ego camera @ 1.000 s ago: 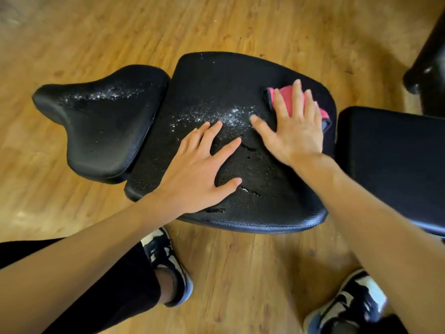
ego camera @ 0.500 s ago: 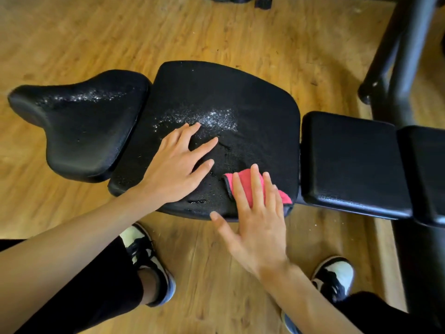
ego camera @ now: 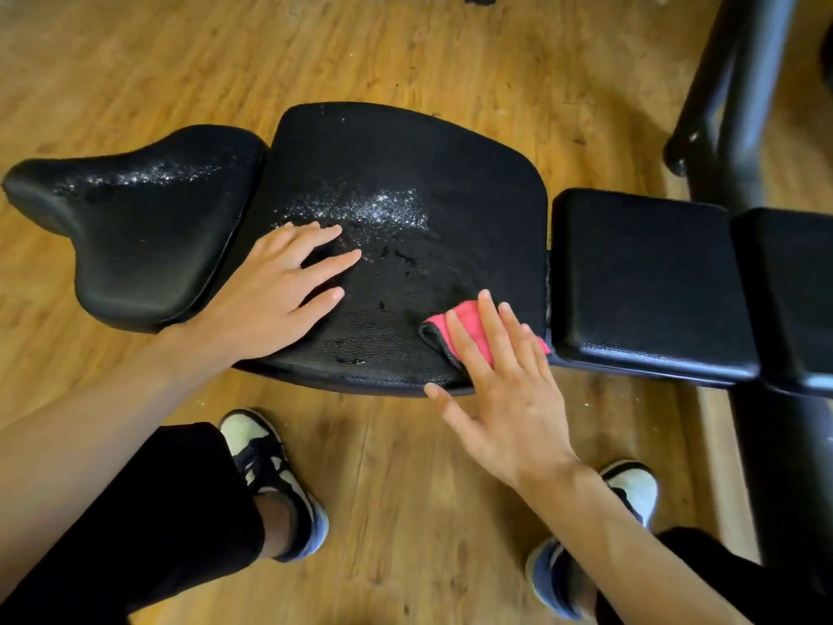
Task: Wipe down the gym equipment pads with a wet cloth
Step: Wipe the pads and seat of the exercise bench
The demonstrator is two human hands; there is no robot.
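On four black pads, two hands, one cloth

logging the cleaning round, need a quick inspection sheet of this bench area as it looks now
surface: wooden floor, a few pale specks on it.
job's things: pink cloth on the near right corner of the wide pad; droplets glisten on that pad and on the saddle pad; square pad shows no droplets.
clutter: nothing seen.
hands: left hand flat on the wide pad, fingers spread; right hand presses the cloth with straight fingers.
cables: nothing seen.
surroundings: black frame tubes at right; sneakers on the floor.
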